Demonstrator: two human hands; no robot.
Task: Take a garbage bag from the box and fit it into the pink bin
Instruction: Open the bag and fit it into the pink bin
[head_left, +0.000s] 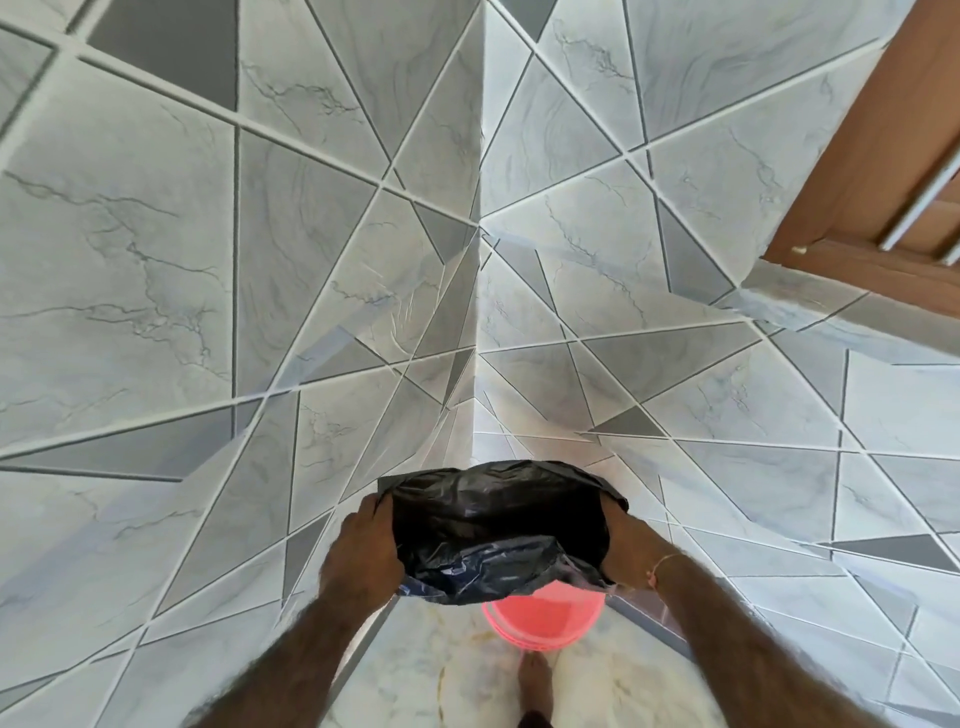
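Head view shows the left hand (363, 551) and right hand (631, 545) each gripping a side of the black garbage bag (493, 525) — mouth stretched open — just above the pink bin (543, 621) on the floor (441, 675).

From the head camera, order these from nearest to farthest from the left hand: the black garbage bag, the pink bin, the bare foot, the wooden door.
1. Black garbage bag: held by the left hand, touching it.
2. Pink bin: below the bag, toward the right.
3. Bare foot: on the floor beneath the bin.
4. Wooden door: far upper right.
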